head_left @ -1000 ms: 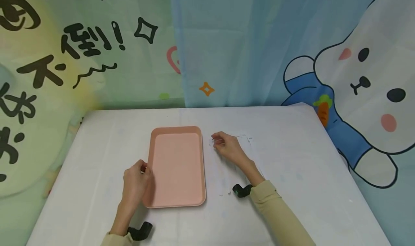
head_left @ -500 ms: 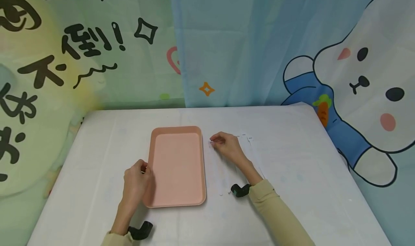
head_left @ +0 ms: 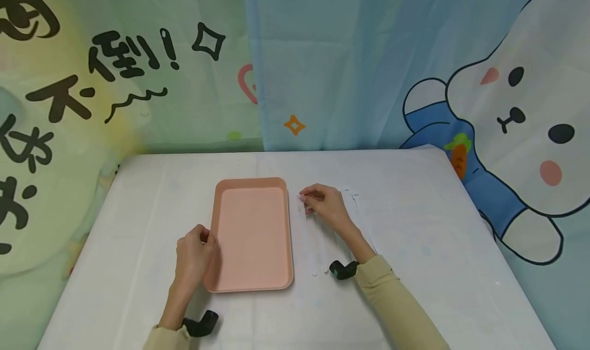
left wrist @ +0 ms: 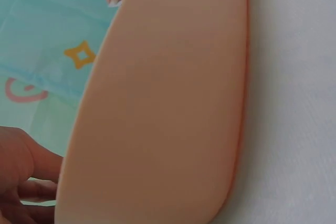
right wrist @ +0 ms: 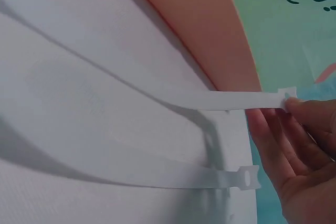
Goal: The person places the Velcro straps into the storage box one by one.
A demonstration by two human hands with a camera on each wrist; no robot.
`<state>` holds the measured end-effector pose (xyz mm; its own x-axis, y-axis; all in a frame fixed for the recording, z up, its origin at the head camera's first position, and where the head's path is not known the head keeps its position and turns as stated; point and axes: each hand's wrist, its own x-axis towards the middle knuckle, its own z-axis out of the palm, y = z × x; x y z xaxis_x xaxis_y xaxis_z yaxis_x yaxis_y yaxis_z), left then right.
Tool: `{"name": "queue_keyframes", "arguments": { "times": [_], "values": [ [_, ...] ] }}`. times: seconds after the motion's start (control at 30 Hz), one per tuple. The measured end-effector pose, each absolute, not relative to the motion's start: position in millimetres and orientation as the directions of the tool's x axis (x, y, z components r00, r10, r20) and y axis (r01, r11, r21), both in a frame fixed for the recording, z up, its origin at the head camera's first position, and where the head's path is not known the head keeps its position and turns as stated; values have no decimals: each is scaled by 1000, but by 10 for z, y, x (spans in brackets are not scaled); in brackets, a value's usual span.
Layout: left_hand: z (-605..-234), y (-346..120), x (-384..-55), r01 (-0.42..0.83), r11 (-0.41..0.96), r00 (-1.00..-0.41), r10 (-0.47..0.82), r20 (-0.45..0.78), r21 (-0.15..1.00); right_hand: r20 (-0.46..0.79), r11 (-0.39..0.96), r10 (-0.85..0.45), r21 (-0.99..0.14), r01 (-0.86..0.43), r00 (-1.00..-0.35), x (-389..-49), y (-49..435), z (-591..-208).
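A pink rectangular tray (head_left: pixel 251 232) lies on the white table. My left hand (head_left: pixel 194 252) holds its left rim; in the left wrist view the thumb and fingers (left wrist: pixel 39 163) meet the edge of the tray. Just right of the tray, my right hand (head_left: pixel 326 204) pinches the end of a thin white strip (right wrist: pixel 226 100) between thumb and fingers. That end is notched and partly covered by the thumb. A second white strip (right wrist: pixel 173 174) with a slotted end lies below it in the right wrist view, apart from the fingers.
More pale strips (head_left: pixel 355 199) lie on the white tabletop (head_left: pixel 415 211) around the right hand, hard to make out against it. A printed curtain (head_left: pixel 322 68) hangs behind the table's back edge. Each wrist carries a black camera mount (head_left: pixel 343 270).
My right hand has risen slightly, and the pinched end of the strip now shows lifted off the table. The left hand and the tray keep their places.
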<state>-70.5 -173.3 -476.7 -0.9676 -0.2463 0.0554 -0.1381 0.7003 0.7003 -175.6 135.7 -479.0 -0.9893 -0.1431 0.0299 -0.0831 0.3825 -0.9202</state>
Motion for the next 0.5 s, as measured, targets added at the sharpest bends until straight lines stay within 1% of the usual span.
{"name": "queue_keyframes", "arguments": {
  "times": [0.23,0.4,0.5],
  "values": [
    [-4732,-1732,-714,-178,687,-967,-256,5,705,29,318,-162,-945,-80,-986,-1747,1382,-4695],
    [-4720,-1733,-694,-200,670,-965,-260,-27,715,-6,255,-162,-966,-36,-987,-1723,1418,-4637],
    [-4720,-1730,-696,-194,665,-967,-254,-25,721,-22,230,-151,-973,-14,-988,-1716,1434,-4589]
  ]
}}
